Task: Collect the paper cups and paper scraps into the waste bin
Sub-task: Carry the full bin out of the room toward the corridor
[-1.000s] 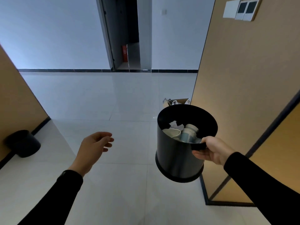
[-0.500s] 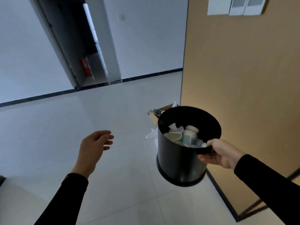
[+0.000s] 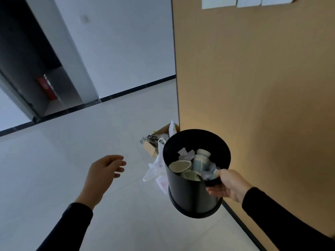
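A black round waste bin (image 3: pixel 188 194) hangs in the air at the lower middle right, gripped by its near rim in my right hand (image 3: pixel 228 184). Inside it lie several paper cups (image 3: pixel 200 163) and crumpled paper scraps (image 3: pixel 185 153). My left hand (image 3: pixel 102 173) is held out to the bin's left, empty, with the fingers loosely apart, well away from the bin.
A tan panel wall (image 3: pixel 253 87) rises right beside the bin. Behind the bin, on the pale tiled floor (image 3: pixel 72 160), stand a cardboard box (image 3: pixel 154 142) and a white plastic bag (image 3: pixel 156 169). A dark doorway (image 3: pixel 27 60) opens at the far left.
The view has swung right and tilted, bringing the tan wall closer. The cardboard box and plastic bag behind the bin have come into fuller view. Both hands keep their poses.
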Motion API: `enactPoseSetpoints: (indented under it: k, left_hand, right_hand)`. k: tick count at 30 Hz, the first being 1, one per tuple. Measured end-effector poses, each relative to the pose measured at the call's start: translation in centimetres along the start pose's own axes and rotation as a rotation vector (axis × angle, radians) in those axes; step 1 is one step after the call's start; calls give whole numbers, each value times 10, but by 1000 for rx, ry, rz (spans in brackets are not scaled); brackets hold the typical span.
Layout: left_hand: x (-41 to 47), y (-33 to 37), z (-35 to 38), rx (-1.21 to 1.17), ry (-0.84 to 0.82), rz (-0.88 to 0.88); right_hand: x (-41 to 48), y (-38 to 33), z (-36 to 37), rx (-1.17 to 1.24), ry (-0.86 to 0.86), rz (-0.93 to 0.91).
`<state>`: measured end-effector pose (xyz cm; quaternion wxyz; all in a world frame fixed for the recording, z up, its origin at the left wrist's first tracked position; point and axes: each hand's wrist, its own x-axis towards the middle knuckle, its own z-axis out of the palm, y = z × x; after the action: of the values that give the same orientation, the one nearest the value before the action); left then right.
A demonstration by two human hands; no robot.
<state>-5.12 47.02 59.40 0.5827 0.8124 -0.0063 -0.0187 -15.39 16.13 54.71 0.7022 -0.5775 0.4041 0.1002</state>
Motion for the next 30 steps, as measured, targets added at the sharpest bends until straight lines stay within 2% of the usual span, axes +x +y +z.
enactPoseSetpoints:
  k: [4,10,16,23,30]
  left_hand:
    - [59,4,55,55,-133,-19]
    - [124,8,175,145,-500,42]
    - [167,-7,289,296,-922,127]
    - [169,-55,379,482,-1337,74]
    - [146,-132,427,705,-1516,28]
  right_hand:
    - [29,-12,-20,120,72,49]
    - [57,13,-50,336,229,130]
    - [85,67,-58,559,512,255]
    - [94,128,-38,837,799,434]
    - [124,217,-45,933,910,541]
